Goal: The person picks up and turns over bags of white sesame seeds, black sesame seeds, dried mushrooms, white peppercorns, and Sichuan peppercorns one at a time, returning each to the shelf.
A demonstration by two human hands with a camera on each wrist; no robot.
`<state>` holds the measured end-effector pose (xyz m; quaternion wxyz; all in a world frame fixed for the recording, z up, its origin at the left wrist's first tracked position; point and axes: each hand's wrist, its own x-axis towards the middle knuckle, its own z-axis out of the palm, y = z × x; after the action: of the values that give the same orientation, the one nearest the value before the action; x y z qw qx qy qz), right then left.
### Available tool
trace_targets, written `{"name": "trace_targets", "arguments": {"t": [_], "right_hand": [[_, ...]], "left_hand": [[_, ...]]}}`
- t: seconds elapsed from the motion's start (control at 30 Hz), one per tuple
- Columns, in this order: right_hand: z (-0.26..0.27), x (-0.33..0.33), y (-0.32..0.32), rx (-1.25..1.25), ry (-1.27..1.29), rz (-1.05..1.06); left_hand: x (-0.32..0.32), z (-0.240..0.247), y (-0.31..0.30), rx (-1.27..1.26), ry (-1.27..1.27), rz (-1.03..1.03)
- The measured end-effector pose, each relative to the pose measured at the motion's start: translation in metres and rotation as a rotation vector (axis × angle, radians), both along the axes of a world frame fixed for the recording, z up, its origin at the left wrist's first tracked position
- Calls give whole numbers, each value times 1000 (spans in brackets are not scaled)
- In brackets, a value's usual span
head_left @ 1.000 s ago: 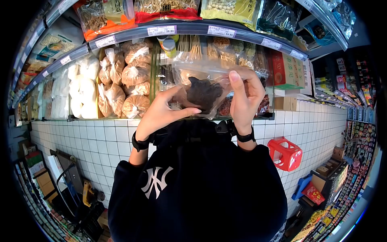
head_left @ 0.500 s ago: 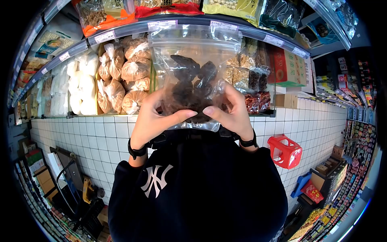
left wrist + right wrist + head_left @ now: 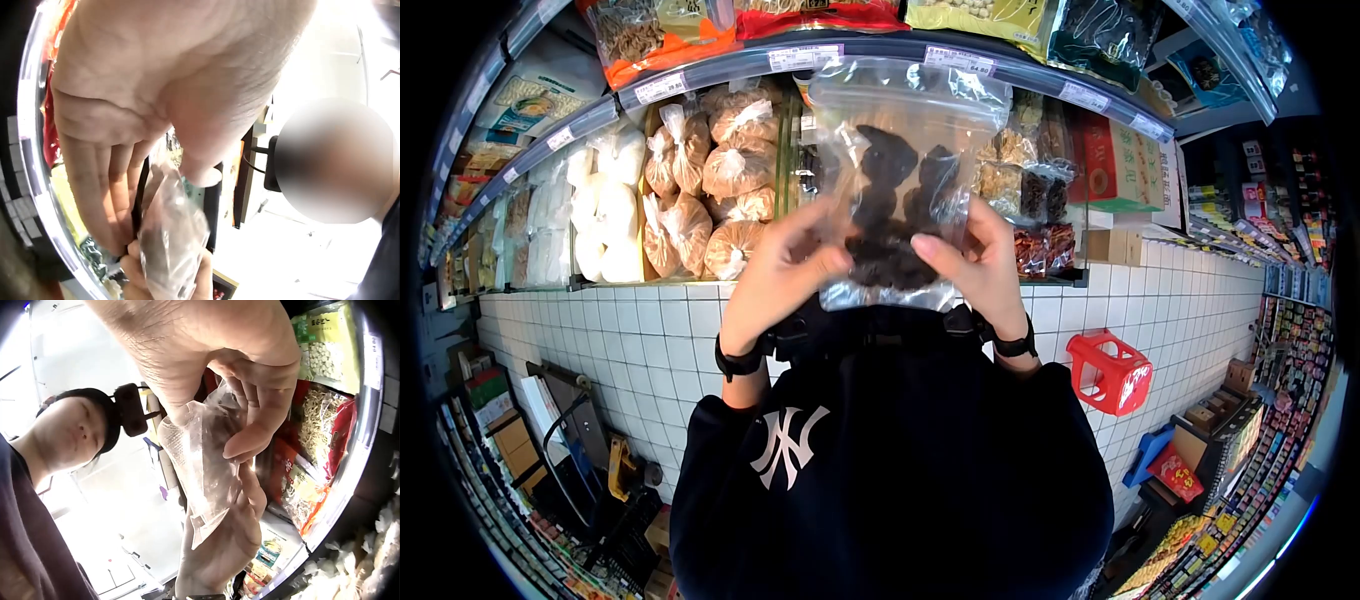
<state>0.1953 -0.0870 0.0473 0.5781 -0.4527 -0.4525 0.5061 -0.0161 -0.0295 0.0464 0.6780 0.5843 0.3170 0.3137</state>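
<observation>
A clear zip-top bag [image 3: 895, 215] with dark, wrinkled pieces inside stands upright before the person's chest in the head view. The right hand [image 3: 982, 268] pinches its right side, thumb on the near face and fingers behind. At the lower left of the bag is the left hand [image 3: 778, 272], its thumb lifted off the near face. In the left wrist view its long fingers reach straight behind the bag [image 3: 174, 244]. The right wrist view shows the bag [image 3: 209, 465] edge-on between the right thumb and fingers, the left hand [image 3: 225, 550] close against its far side.
Knotted bags of brown contents [image 3: 685, 240] and white packs [image 3: 605, 225] fill the bin at left. Packets of dried goods [image 3: 1040, 200] lie at right. A shelf edge with price tags [image 3: 805, 57] runs above. A red stool [image 3: 1110, 375] stands on the tiled floor.
The bag came upright, its zip edge up, as the right hand moved from the top to the lower right side. Lately it shifted slightly right, and the left thumb came off its face.
</observation>
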Motion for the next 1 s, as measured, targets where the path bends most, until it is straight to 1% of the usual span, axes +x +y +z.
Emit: {"name": "trace_targets", "arguments": {"t": [0.03, 0.07, 0.1, 0.13, 0.17, 0.2, 0.23, 0.27, 0.33, 0.37, 0.4, 0.43, 0.47, 0.53, 0.57, 0.6, 0.67, 0.7, 0.73, 0.77, 0.8, 0.83, 0.87, 0.93, 1.0], "right_hand": [[-5, 3, 3, -33, -34, -26], [-11, 7, 7, -66, -69, -52], [-21, 11, 10, -52, -119, -87], [-30, 18, 14, -92, -155, -99], [-37, 23, 18, -114, -182, -105], [-44, 28, 22, -134, -208, -111], [-53, 32, 25, -124, -277, -110], [-71, 38, 29, -123, -276, -110], [-113, 50, 35, -126, -513, -57], [-122, 49, 37, -200, -526, -23], [-139, 48, 39, -199, -527, -21], [-162, 46, 41, -214, -543, 24], [-186, 45, 45, -227, -559, 71], [-231, 42, 52, -369, -583, 228], [-239, 36, 53, -365, -508, 253], [-256, 31, 53, -379, -526, 264], [-291, 27, 53, -364, -462, 352], [-278, 25, 55, -552, -504, 452], [-300, 26, 54, -552, -505, 454], [-321, 24, 53, -472, -559, 462], [-317, 19, 54, -391, -613, 470], [-311, 20, 52, -562, -564, 500], [-306, 17, 51, -560, -564, 502], [-309, 16, 47, -649, -387, 519], [-314, 13, 46, -664, -355, 494]], "left_hand": [[-2, 0, 11, 77, 130, -31], [2, -6, 18, 8, 38, 23], [1, -16, 26, 9, 83, 68], [-3, -30, 34, 10, 127, 111], [-9, -47, 40, 9, 127, 112], [-17, -69, 44, -12, 202, 138], [-25, -92, 48, -33, 277, 165], [-33, -122, 51, -32, 279, 166], [-43, -179, 53, -56, 526, 107], [-40, -189, 50, -56, 525, 108], [-33, -196, 47, -46, 684, 58], [-29, -206, 44, -35, 842, 7], [-31, -237, 44, -35, 840, 10], [-41, -327, 51, -133, 806, 45], [-45, -357, 54, -198, 723, 50], [-42, -357, 54, -197, 721, 49], [-29, -353, 52, -19, 994, -45], [-23, -347, 52, -52, 1059, -63], [-22, -348, 51, -53, 1059, -62], [-21, -350, 50, -13, 1092, -44], [-20, -348, 50, 27, 1124, -26], [-18, -347, 52, 28, 1124, -23], [-18, -345, 52, 38, 1102, 7], [-14, -334, 53, 46, 1080, 35], [-11, -331, 56, 27, 1136, 29]]}}
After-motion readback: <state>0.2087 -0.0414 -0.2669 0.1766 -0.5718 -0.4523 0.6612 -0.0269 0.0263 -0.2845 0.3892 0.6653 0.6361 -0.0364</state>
